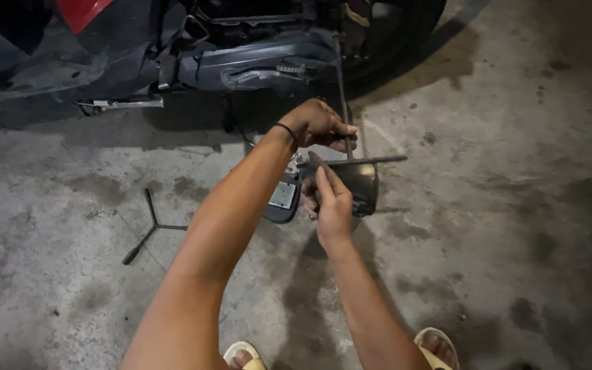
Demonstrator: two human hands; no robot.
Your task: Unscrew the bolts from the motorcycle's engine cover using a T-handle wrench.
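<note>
My left hand (320, 123), a black band on its wrist, grips a long thin metal rod (342, 103) that runs up toward the scooter's rear wheel. Just below it, my right hand (329, 199) holds a dark curved plastic part (361, 185) with a light sticker on its left piece (283, 196). A second slim rod (371, 161) lies crosswise on top of that part, sticking out to the right. Both hands are close together over the concrete floor.
A scooter (241, 55) with a red panel and black rear tyre (392, 41) stands across the top. A three-armed wrench (149, 229) lies on the stained concrete at left. My sandalled feet (244, 356) show at the bottom edge.
</note>
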